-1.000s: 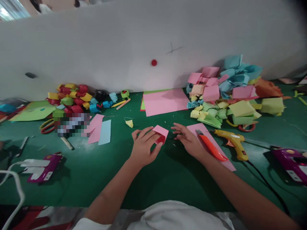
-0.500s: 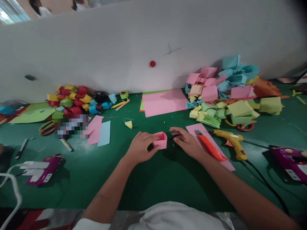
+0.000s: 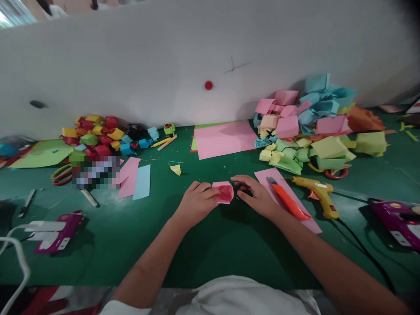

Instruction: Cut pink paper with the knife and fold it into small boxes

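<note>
A small pink paper box is held near the middle of the green table, its open side facing me. My left hand grips its left side, with fingers at the edge and partly inside. Just right of the box, my right hand has its fingers apart and curved, holding nothing. Its forearm lies beside a pink paper strip with an orange-red utility knife on top.
A yellow glue gun lies at right, before a heap of folded paper. Pink sheets lie at the back centre. At left are small coloured paper pieces, scissors and a purple power strip.
The pink box has shifted slightly right and tilted, and now looks squashed wider. My left hand has moved right with it, its fingers closer together. My right hand has barely moved.
</note>
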`<state>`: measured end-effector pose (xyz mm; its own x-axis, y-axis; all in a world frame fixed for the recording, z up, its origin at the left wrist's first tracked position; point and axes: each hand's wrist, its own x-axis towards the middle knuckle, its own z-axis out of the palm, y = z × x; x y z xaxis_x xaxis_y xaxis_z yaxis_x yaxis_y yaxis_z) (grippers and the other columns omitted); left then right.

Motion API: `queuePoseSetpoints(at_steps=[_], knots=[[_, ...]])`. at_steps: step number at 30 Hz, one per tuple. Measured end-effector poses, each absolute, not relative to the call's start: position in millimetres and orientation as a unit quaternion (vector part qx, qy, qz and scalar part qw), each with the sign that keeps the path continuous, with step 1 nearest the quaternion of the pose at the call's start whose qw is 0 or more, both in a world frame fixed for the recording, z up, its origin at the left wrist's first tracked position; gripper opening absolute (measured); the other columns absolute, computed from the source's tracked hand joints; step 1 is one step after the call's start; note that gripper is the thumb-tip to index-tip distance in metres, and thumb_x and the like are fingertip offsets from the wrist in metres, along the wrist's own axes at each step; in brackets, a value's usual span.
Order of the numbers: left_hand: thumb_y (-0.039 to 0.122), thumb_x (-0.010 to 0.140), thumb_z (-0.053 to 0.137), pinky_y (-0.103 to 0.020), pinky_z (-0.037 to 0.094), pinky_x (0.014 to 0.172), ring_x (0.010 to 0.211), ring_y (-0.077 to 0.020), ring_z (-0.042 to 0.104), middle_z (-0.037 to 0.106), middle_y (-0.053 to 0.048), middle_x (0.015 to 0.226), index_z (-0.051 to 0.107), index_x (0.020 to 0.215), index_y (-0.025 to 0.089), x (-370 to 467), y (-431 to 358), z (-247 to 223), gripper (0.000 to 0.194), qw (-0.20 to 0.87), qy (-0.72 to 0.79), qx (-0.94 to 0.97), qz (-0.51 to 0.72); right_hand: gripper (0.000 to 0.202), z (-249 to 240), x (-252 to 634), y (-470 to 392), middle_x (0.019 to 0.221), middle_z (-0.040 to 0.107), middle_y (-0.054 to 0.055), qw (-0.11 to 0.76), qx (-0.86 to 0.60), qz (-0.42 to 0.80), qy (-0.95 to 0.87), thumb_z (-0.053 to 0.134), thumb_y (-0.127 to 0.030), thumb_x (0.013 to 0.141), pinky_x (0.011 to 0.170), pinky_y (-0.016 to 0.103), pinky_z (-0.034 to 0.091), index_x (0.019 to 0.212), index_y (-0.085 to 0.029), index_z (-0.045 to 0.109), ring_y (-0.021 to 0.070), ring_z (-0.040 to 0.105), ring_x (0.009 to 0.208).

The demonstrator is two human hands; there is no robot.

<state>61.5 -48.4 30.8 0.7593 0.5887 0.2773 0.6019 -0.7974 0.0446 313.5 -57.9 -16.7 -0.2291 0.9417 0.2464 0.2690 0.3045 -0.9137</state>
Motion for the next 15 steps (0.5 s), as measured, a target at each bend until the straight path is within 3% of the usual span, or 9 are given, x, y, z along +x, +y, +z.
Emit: queuePoseSetpoints(at_steps=[8, 15], knots=[[0.027, 0.099, 0.058, -0.037, 0.044, 0.084, 0.107, -0.0213, 0.061, 0.074, -0.001, 0.115, 0.075, 0.097, 0.031, 63, -51, 32, 0.018, 0.024, -0.339, -0.931, -0.136, 0.035, -11, 313, -59, 0.133, 0.060, 0.009, 0.436, -0.425, 0.373, -0.700, 0.059, -0.026, 0.092, 0.090, 0.044, 0.057, 0.126, -0.031, 0.063, 0.0271, 0.061, 0.116], [0.033, 0.098, 0.054, -0.046, 0.041, 0.092, 0.110, -0.0297, 0.060, 0.074, -0.007, 0.116, 0.074, 0.112, 0.028, 28, -32, 37, 0.024, 0.086, -0.537, -0.812, -0.212, 0.033, -16, 316, -58, 0.147, 0.046, 0.010, 0.442, -0.437, 0.352, -0.699, 0.058, -0.026, 0.093, 0.088, 0.044, 0.059, 0.125, -0.031, 0.064, 0.0281, 0.058, 0.121]])
